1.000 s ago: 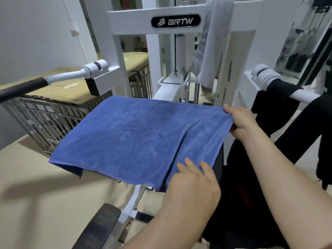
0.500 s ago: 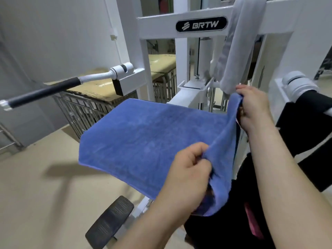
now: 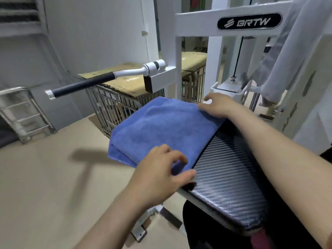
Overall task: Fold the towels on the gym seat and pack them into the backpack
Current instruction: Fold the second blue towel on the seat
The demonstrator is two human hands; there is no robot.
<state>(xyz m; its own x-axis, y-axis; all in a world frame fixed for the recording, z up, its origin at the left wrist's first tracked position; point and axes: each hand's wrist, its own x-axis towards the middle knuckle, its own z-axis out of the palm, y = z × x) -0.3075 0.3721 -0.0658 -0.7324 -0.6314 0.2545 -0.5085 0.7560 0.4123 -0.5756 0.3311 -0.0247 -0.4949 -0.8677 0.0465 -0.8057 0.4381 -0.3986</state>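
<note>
— Where does the towel lie from your hands?

— The blue towel (image 3: 161,126) sits doubled on the left half of the gym seat (image 3: 228,177), its left edge hanging off over the floor. Your left hand (image 3: 159,175) pinches the near corner between thumb and fingers; your right hand (image 3: 217,105) lies loosely curled, palm down, on the far corner, though whether it grips cloth you can't tell. The long axis runs from one hand to the other, away from you.

— And the surroundings?

— The seat's textured black pad is bare to the right of the towel. A white machine frame (image 3: 197,24) stands behind, a black-gripped handle (image 3: 80,86) juts left, and a grey towel (image 3: 287,60) hangs from the frame. No backpack shows clearly.
</note>
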